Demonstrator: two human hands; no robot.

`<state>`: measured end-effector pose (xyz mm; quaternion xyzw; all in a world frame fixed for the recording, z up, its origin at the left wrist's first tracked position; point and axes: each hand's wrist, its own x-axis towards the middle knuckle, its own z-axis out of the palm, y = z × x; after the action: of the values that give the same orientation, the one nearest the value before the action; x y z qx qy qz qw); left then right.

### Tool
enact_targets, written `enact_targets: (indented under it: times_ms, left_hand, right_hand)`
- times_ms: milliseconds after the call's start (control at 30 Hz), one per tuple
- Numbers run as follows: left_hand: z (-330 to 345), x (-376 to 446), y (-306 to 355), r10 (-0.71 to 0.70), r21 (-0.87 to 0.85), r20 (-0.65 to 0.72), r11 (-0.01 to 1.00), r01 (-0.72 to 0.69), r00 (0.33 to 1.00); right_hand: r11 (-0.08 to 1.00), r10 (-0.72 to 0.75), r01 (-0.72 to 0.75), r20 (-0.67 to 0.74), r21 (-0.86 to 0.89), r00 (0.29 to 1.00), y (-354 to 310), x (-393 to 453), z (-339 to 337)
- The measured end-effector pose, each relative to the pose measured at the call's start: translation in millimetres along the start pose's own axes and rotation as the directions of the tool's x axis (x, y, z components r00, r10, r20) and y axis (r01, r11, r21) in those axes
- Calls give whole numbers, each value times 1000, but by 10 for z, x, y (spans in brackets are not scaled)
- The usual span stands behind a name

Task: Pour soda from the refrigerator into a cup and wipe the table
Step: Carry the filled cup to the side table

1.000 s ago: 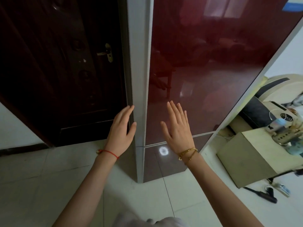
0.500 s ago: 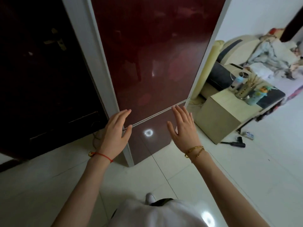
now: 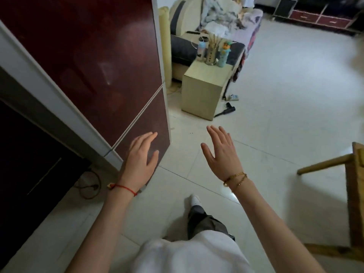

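Refrigerator (image 3: pixel 94 62), doors closed; both hands empty before it.

Item: left hand (image 3: pixel 140 156), fingers spread and relaxed, at the refrigerator's lower door, contact uncertain. Item: right hand (image 3: pixel 221 152), spread, over bare floor off the refrigerator's right corner. A second earlier both hands were raised at the upper door's left edge; they had since dropped lower and rightward, the door unopened. Soda unseen, presumably inside; opening remained outstanding. Side cabinet (image 3: pixel 204 89) beyond the refrigerator's right.

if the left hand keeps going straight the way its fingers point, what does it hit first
Most likely the lower door of the refrigerator: the left hand is open, fingers aimed up and slightly right at that dark red panel. Depth is unclear, so contact can't be confirmed.
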<state>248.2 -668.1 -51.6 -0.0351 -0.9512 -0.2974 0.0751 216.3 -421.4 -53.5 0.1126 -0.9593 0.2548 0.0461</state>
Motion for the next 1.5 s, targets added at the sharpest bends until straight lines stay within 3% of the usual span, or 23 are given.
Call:
enact_targets:
  times_ms: [267, 500, 700, 1100, 1500]
  left_hand:
    - [378, -49, 654, 274, -73, 171, 961, -265, 946]
    - [980, -361, 1402, 477, -131, 333, 878, -461, 813]
    - [1547, -917, 2285, 603, -220, 387, 795, -565, 698]
    - [2680, -2454, 4290, 766, -421, 413, 640, -643, 492]
    - [3518, -2898, 5601, 791, -437, 496, 584, -684, 359]
  right_hand:
    - [957, 280, -289, -175, -24, 944, 482, -1042, -397]
    - [860, 495, -509, -293, 31, 818, 936, -2153, -740]
    - [760, 615, -648, -362, 38, 700, 1357, -3305, -1188]
    - [535, 782, -837, -441, 112, 440, 2264, -5667, -2145]
    - [374, 874, -902, -408, 214, 265, 3183, -6637, -2569]
